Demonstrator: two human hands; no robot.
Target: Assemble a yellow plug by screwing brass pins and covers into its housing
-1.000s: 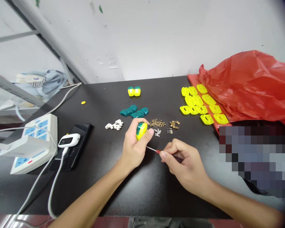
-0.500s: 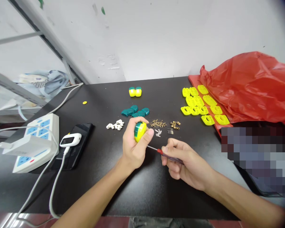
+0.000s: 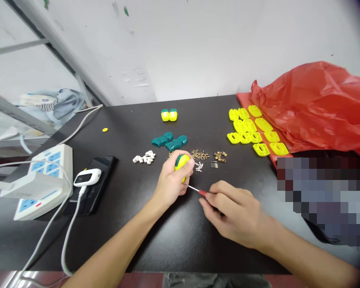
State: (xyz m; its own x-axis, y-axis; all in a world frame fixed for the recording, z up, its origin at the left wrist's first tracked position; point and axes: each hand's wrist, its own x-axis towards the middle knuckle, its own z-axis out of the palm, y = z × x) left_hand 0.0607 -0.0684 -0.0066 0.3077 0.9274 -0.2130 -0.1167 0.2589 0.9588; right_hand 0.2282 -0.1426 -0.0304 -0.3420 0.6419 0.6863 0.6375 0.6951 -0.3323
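Note:
My left hand [image 3: 171, 180] is shut around a small yellow and teal plastic casing [image 3: 181, 162], whose lower part the fingers hide. My right hand [image 3: 234, 212] pinches a thin screwdriver [image 3: 198, 192] with a red collar. Its steel tip reaches the left fingers just below the casing, and I cannot tell if it touches the casing. Nearest the hands lie small silver parts [image 3: 199, 167], brass screws [image 3: 199, 154] and several teal shells [image 3: 168, 141]. White plastic clips [image 3: 144, 157] lie left of them, and a pair of yellow and teal casings [image 3: 169, 115] stands farther back.
Yellow plastic frames [image 3: 252, 130] lie in rows on an orange-red board [image 3: 243, 100] beside a red plastic bag [image 3: 312, 104]. A power strip [image 3: 40, 180], a phone [image 3: 91, 186] and white cables sit on the black table's [image 3: 132, 240] left.
My left hand has turned the casing, and more of it now sits behind the fingers. My right hand has moved lower and farther from the casing, with the screwdriver tip still beside it.

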